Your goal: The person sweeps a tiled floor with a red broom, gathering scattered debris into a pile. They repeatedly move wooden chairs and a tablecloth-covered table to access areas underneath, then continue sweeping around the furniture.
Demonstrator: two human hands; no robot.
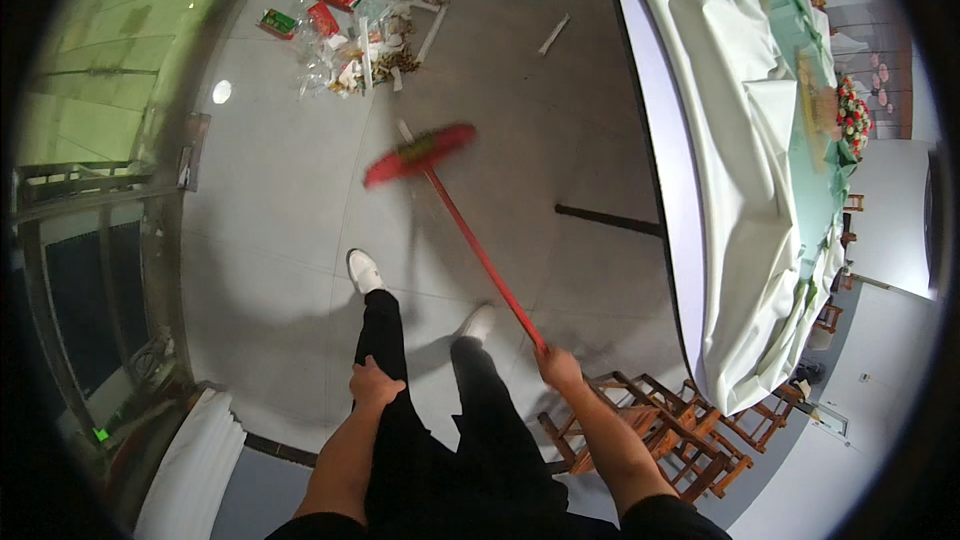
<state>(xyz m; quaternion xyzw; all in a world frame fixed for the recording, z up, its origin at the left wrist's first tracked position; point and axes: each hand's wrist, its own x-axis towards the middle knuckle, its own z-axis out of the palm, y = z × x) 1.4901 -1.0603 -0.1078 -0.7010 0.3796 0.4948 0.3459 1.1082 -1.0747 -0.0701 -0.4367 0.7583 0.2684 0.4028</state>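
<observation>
Broom (470, 230): red handle gripped at its top end by the right hand (558, 368), slanting forward-left to a blurred red head on the grey floor (280, 190). Left hand (374, 382): closed fist, empty, against the thigh. Litter pile (355, 40): beyond the broom head, apart.

Broom head (420, 154) motion-blurred.

Banquet or dining hall: big round table (668, 200) under white cloth (730, 140), flower centrepiece (851, 116), wooden chairs (690, 430) at its rim, grey tile floor (280, 200), litter pile (360, 40)
</observation>
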